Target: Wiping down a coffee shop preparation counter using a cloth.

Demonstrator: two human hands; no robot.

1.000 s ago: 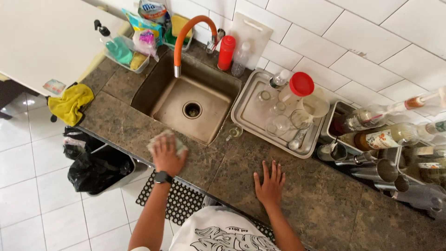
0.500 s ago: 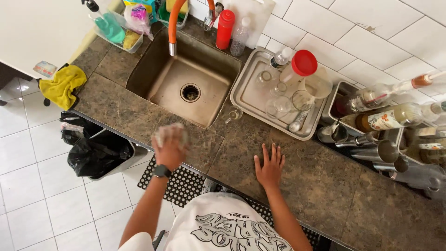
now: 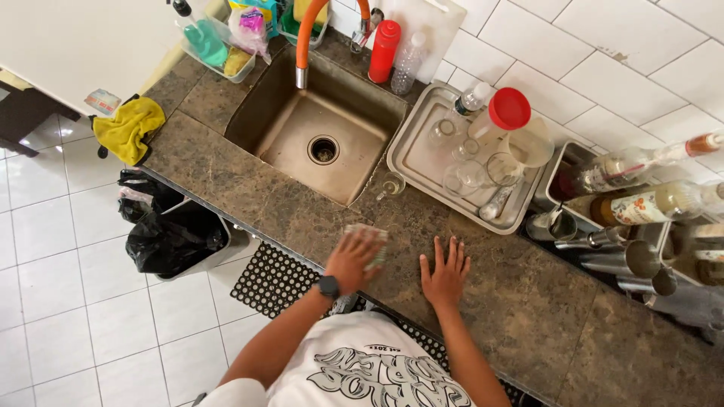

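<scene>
Since the earlier frame our left hand has slid the cloth rightward along the worktop, lower centre. It presses flat on the cloth; our right hand lies spread and empty. Just above, a small glass, probably upright, could be knocked into the sink.

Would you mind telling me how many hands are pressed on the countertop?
2. The left hand presses a cloth on the countertop in front of the sink. The right hand lies flat and bare beside it, below the tray.
</scene>
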